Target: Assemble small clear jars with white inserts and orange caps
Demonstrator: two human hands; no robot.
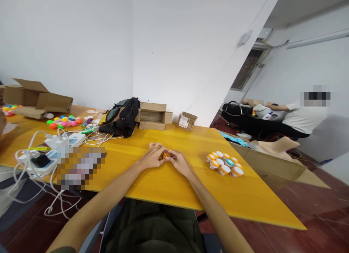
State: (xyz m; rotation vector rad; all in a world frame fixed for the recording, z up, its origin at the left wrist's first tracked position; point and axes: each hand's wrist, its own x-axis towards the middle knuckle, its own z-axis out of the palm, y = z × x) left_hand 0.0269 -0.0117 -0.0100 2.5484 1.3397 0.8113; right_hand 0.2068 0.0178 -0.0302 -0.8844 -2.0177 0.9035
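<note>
Close together over the middle of the yellow table, my left hand (153, 157) and my right hand (179, 163) are both closed on a small round orange thing (166, 156). Fingers cover most of it, so its exact kind cannot be made out. Off to the right of my right hand stands a cluster of small jars (225, 168) with white lids rimmed in orange; one lid (230, 161) is teal.
On the wooden table (174, 189), a backpack (122, 116), open cardboard box (152, 116) and small carton (187, 121) stand at the back. Power strips (54, 151) with tangled cables and colourful balls (64, 122) lie left. A person (305, 116) sits far right beyond a large carton (264, 162).
</note>
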